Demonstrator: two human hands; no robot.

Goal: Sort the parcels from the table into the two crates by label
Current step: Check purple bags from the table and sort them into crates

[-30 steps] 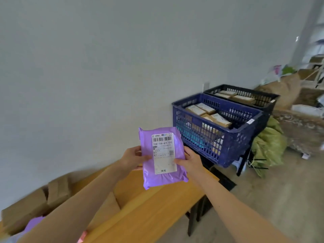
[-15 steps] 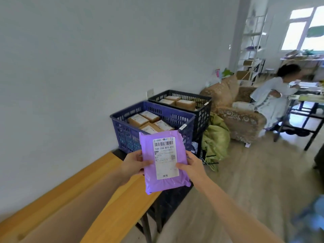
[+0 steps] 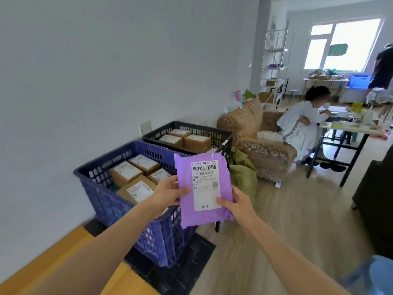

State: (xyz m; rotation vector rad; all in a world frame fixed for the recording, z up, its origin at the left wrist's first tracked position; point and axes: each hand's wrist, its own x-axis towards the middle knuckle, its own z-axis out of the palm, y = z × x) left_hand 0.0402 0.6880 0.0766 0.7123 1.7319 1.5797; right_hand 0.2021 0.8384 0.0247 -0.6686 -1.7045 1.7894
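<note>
A purple poly mailer (image 3: 204, 216) was held up in the air in front of the person, its white shipping label (image 3: 205, 185) facing the camera with a barcode and the code 108-108-B15-010 readable. The left hand (image 3: 168, 193) gripped the mailer's left edge, thumb across the front and fingers curled behind. The right hand (image 3: 236, 204) pinched the lower right side, its thumb pressed on the label's bottom corner. The mailer hung over the near right corner of the blue crate (image 3: 119, 207), hiding part of its rim.

That blue crate held several brown cardboard boxes (image 3: 125, 173) with white labels on top. Just behind it, touching or nearly so, stood a black crate (image 3: 221, 137) with more cardboard boxes (image 3: 196, 142) inside. Both crates sat along the grey wall. The wooden counter (image 3: 63, 258) showed at the lower left, under the left forearm. A green sack (image 3: 242, 173) lay on the floor beside the black crate, next to a patterned brown armchair (image 3: 265, 154). Farther back, a seated person in white (image 3: 302, 126) leaned on a table.
</note>
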